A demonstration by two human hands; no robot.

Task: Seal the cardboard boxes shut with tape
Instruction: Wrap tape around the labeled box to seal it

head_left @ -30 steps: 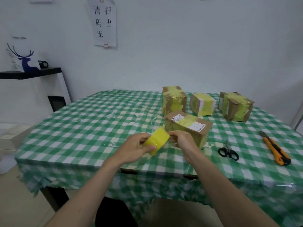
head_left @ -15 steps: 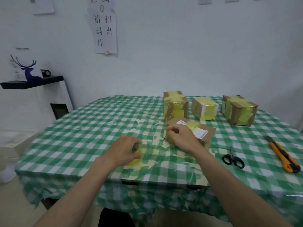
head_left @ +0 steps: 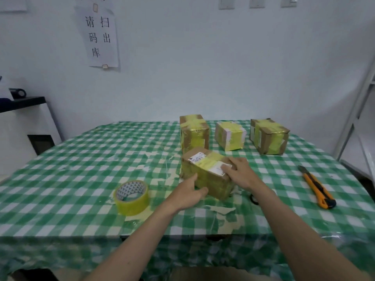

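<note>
Hands: my left hand (head_left: 189, 194) and right hand (head_left: 239, 172), fingers flat, press the nearest box (head_left: 207, 173).
Risk: uneven pressure could wrinkle tape.

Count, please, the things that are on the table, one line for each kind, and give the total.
Cardboard boxes: 4 (near box, back left box, back middle box, back right box)
Tape roll: 1
Utility knife: 1
Scissors, mostly hidden behind the right forearm: 1
Total: 7
</note>
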